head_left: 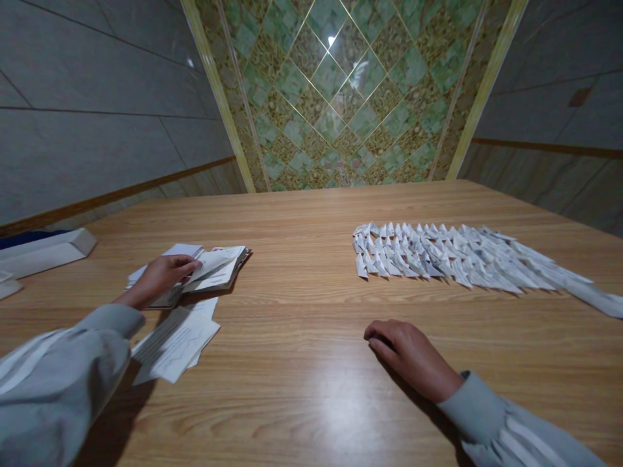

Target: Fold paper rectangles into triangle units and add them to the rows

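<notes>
My left hand (163, 277) reaches over an open book or stack of printed pages (226, 269) on the left of the table. Its thumb and fingers are closed on the edge of a sheet of paper (207, 264), which is slightly lifted. Nearer to me, several loose printed sheets (178, 344) overlap on the wood. On the right, my right hand (411, 357) rests on the tabletop with its fingers curled together, and nothing shows in them. Beyond it stand rows of small folded paper boats (413, 253), packed close and pointed side up.
The wooden table (302, 259) reaches to a green tiled wall (341, 97). At the far left lies a white box-like object (53, 253) with dark blue behind it. The paper rows trail off to the right edge.
</notes>
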Tool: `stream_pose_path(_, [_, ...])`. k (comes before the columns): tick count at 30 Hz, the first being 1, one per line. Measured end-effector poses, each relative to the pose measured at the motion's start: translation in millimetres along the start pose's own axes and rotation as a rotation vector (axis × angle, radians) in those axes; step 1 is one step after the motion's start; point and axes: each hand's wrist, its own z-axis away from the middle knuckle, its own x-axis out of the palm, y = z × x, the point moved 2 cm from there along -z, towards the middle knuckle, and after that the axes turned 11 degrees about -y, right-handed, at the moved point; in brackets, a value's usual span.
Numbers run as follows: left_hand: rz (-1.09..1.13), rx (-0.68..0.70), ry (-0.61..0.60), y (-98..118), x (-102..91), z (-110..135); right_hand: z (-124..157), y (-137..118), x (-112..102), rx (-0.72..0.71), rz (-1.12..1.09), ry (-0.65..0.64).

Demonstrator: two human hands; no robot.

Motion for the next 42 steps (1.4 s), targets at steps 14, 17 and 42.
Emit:
stream_pose_path(14, [-0.364, 0.671, -0.147, 145.5, 87.4, 87.3, 3.7, -16.1, -9.4, -0.249, -0.036, 0.254])
stream_pose_path(17, [-0.337, 0.85, -0.279, 192.2, 131.6, 132.6, 9.1, -25.9, -7.9, -0.305, 0.056, 0.144])
stream_pose_path(42, [-0.008, 0.975, -0.289, 184.0, 192.8, 164.6, 13.2, 10.4, -7.6, 0.071, -0.012, 0.188])
